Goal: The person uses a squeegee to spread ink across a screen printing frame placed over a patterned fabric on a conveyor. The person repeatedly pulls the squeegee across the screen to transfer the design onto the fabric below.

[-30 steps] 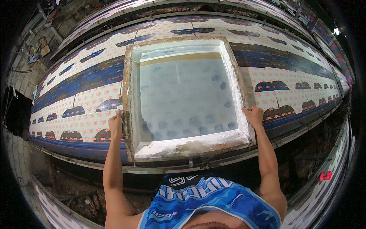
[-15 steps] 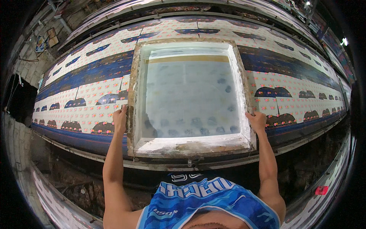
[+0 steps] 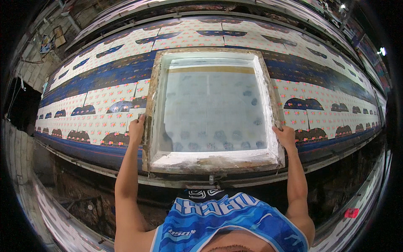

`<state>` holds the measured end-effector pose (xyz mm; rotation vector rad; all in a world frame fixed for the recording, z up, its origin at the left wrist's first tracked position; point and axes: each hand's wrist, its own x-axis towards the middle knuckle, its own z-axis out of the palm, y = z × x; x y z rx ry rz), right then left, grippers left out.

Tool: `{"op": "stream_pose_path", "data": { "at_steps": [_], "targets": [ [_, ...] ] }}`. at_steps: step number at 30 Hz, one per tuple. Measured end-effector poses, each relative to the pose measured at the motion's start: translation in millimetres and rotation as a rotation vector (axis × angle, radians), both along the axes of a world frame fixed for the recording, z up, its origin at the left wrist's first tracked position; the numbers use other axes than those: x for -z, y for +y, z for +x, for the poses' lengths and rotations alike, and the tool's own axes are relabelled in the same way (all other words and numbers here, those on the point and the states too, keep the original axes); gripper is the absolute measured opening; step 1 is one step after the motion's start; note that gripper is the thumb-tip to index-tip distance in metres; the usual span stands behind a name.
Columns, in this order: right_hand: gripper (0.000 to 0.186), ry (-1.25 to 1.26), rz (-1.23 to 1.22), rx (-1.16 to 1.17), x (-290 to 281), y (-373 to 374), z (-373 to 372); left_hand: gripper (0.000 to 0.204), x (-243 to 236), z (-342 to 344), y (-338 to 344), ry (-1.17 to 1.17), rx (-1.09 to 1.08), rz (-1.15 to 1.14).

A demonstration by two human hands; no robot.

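A wooden-framed printing screen (image 3: 212, 164), its inner edges smeared white, lies over the near part of a long table. Its pale mesh (image 3: 214, 109) lets dark blotches show through, mostly along the near and right sides. My left hand (image 3: 137, 129) is closed on the frame's left side, and my right hand (image 3: 286, 135) grips the right side at about the same height. Below and around the screen are white fabric pieces (image 3: 111, 94) with small pink flowers and dark half-round gaps. Whether the frame rests flat on them or is slightly raised, I cannot tell.
Dark blue table surface (image 3: 310, 71) runs between the rows of fabric. A metal rail (image 3: 163, 181) follows the table's near edge, with a small bracket below the screen. More printed tables lie beyond and behind me. A red piece (image 3: 351, 213) sits at the lower right.
The screen's far edge has come a little nearer and the frame has shifted slightly to the right. Both hands have moved with it, keeping their grip.
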<state>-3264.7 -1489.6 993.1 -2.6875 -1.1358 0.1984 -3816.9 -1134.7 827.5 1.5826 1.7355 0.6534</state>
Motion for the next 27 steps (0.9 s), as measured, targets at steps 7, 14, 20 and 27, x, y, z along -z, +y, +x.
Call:
{"op": "stream_pose_path", "data": {
  "at_steps": [7,14,20,27],
  "targets": [
    [0.056,-0.039,0.318,-0.813,-12.3,11.2,-133.6,0.064,-10.3,-1.2,-6.6,-0.106,0.006,-0.002],
    [0.032,-0.022,-0.002,-1.051,-2.8,17.0,-218.1,0.064,-23.1,7.9,-6.7,-0.154,0.030,0.014],
    [0.024,-0.114,-0.142,-0.784,2.8,46.0,-245.3,0.063,-12.9,10.4,-5.4,-0.188,0.012,-0.025],
    [0.019,-0.072,-0.108,-0.743,-12.5,44.1,-243.2,0.065,-17.1,11.9,-2.7,-0.135,0.051,-0.002]
  ]
}}
